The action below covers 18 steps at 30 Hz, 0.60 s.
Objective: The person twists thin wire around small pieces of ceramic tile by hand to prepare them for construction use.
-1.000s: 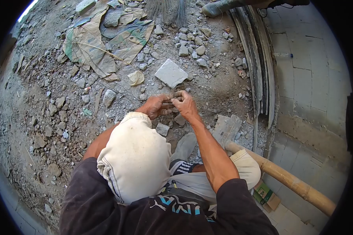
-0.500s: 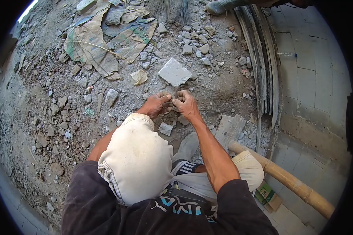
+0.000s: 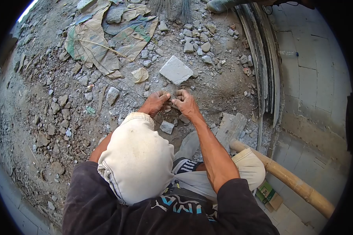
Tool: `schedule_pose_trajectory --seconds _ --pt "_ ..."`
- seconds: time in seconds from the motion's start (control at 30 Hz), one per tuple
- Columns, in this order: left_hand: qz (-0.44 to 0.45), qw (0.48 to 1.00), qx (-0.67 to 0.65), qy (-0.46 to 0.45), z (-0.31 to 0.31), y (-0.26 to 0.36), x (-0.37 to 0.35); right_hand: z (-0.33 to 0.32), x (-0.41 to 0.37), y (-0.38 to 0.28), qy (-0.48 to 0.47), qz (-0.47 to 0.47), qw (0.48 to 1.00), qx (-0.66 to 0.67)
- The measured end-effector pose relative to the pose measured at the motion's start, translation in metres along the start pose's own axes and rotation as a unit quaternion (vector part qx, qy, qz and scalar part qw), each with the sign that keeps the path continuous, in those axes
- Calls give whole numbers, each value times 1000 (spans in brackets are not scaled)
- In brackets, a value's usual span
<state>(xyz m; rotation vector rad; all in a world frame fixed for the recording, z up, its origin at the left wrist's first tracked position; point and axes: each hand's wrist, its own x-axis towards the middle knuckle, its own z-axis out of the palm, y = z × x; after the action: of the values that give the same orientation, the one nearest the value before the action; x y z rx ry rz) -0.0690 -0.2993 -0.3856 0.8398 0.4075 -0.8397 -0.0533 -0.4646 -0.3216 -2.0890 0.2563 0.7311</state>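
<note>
My left hand (image 3: 157,103) and my right hand (image 3: 185,103) are close together over the rubble, fingertips nearly touching. Both have thumb and fingers pinched; thin dark wires (image 3: 208,88) run on the ground beside them, but what lies between the fingertips is too small to make out. Just beyond the hands rests a pale square slab (image 3: 176,70). A small white stone chunk (image 3: 166,127) lies below them, near my knee in light trousers (image 3: 139,152).
A torn sack (image 3: 92,47) lies upper left. Long boards (image 3: 262,58) stand along the right edge of the rubble. A bamboo pole (image 3: 290,180) and a green box (image 3: 267,194) are lower right. Wire bundles (image 3: 180,11) and another person's boot (image 3: 219,5) show at the top.
The view has shifted slightly. My two hands stay pinched near each other, with only a small change at the fingers.
</note>
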Motion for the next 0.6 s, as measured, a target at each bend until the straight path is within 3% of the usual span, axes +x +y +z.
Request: schedule_pose_trajectory --seconds 0.6 --pt "-11 1000 -9 23 -10 3 0 7 -3 -8 34 -27 994 -97"
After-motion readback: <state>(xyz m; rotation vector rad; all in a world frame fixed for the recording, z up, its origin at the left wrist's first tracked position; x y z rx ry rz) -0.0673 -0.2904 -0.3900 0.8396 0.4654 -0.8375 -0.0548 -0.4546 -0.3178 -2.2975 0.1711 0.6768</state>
